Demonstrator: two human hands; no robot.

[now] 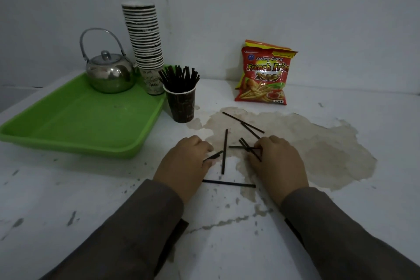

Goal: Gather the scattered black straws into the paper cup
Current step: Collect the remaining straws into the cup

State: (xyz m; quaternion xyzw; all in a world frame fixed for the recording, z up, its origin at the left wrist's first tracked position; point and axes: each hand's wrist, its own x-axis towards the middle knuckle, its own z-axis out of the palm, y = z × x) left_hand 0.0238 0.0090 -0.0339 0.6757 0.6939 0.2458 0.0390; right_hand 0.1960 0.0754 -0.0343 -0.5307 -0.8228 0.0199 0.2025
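Hands [184,161] [277,163] seemingly pinch straws [224,152]; bag [264,75] reads "French Fries".

Dark brown printed paper cup [182,107] upright at 11 o'clock of the stain, packed with thin black plastic straws [179,79] fanning above rim. Loose black straws [224,152] flat on white table, crisscrossed from 12 to 6 o'clock.

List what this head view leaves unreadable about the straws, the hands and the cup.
- Fingertips of the left hand and right hand: curled under, hidden by the hands' backs.
- Straws at the right hand: overlapping, so their count is unclear.
- Paper cup: its inside is masked by the packed straw bundle.
- Stack of cups: print too small and dim.
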